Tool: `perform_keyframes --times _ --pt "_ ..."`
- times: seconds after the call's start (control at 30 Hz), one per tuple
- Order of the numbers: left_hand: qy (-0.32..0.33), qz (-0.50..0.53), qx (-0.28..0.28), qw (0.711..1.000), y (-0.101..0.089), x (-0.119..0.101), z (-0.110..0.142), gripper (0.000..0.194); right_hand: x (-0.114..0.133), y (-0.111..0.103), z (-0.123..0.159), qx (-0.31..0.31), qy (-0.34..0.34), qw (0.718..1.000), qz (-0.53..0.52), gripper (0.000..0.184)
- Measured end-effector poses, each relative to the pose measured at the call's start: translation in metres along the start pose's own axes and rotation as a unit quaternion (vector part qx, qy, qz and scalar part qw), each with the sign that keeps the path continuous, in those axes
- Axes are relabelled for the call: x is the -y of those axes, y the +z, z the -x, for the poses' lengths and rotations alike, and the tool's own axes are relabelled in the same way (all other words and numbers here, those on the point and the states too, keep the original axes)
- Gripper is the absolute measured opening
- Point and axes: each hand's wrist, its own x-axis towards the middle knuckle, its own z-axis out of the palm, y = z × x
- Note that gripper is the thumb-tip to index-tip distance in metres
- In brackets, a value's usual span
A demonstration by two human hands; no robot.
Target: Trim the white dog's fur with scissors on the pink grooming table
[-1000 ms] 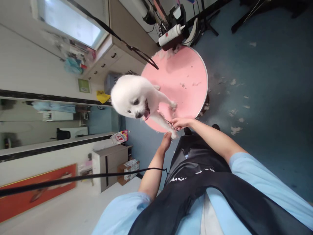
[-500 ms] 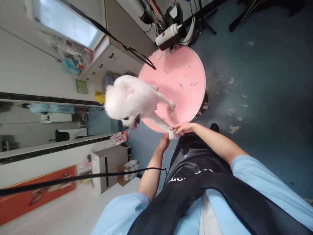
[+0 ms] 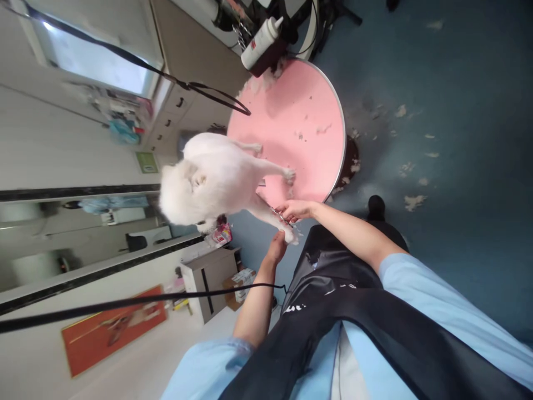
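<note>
A white dog [image 3: 220,172] stands on a round pink grooming table [image 3: 308,111], one front leg stretched out toward me past the table's edge. My left hand [image 3: 276,248] is closed on that leg's paw [image 3: 290,236], holding it from the side. In my right hand [image 3: 295,210] is a pair of scissors [image 3: 280,214], fingers wrapped at the handles and the blades lying along the leg. Loose bits of fur hang around the paw. The dog's head is turned away from my hands, and its far legs are partly hidden by its body.
A black leash loop [image 3: 233,105] hangs over the table's far side. A white squeeze bottle [image 3: 261,44] rests in a holder at the table's far edge. Clumps of cut fur [image 3: 414,203] lie on the blue floor. A dark cord [image 3: 166,300] crosses the left side.
The dog has turned its head farther away and leaned left. My right hand and the scissors have shifted slightly up the leg; my left hand still holds the paw. The view has tilted.
</note>
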Motion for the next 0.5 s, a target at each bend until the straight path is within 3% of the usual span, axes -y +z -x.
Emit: perform_keyframes --times 0.2,0.5 --pt "-0.004 0.008 -0.019 1.0 0.0029 -0.0014 0.0045 0.036 0.0022 -0.0001 -0.0016 0.008 0.005 1.0 -0.023 0.038" --pt "-0.007 -0.031 -0.027 0.999 0.0074 -0.002 0.0038 0.042 0.0063 -0.0021 0.0038 0.011 0.005 0.999 0.032 0.044"
